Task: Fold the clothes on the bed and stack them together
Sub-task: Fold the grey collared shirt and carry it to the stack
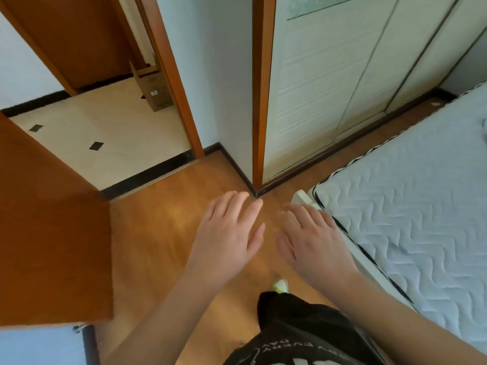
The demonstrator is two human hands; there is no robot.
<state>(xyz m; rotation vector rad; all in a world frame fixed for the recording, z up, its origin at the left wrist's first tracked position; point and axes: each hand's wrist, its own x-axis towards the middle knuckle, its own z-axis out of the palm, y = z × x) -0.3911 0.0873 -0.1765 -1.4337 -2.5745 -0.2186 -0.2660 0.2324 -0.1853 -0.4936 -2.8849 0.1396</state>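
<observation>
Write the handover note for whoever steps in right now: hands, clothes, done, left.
Left hand: open, fingers spread, holding nothing, above the wooden floor.
Right hand: open, empty, beside the corner of the bed.
Clothes: none visible on the part of the mattress in view; only a bluish scrap at the frame's right edge, too little to identify.
Done: nothing folded or stacked in view.
Left: turn to the bed, find the clothes, fold each, stack together.

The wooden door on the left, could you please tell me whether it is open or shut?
Open. The wooden door is swung away from its frame, and through the doorway the tiled floor and a cardboard box show.
</observation>
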